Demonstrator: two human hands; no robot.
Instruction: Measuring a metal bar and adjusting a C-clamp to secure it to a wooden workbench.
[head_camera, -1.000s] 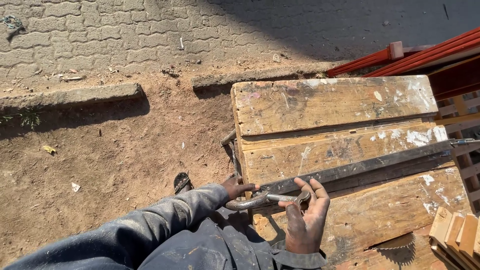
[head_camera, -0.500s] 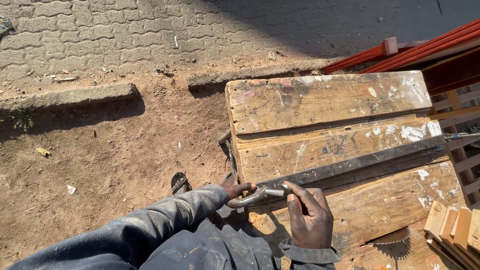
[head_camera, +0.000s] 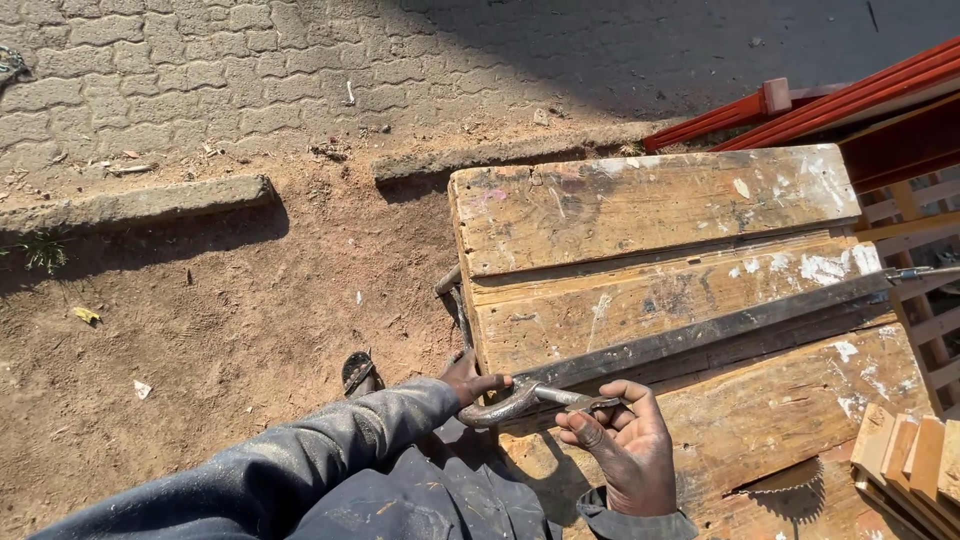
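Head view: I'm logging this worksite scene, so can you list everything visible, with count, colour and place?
Workbench: one, worn pale wood with paint smears, right of centre.
Metal bar: one, dark, lying slantwise across the workbench.
Curved metal handle: one, grey, at the bar's near end.
Saw blade: one, toothed, partly seen at bench's lower right.
Wood offcuts: several, light, far right.
Red beams: a few, upper right.
Kerb stones: two, grey, between dirt and paving.
Sandal: one, dark, on dirt.
Left hand: on the handle.
Right hand: fingers pinching the handle's rod.
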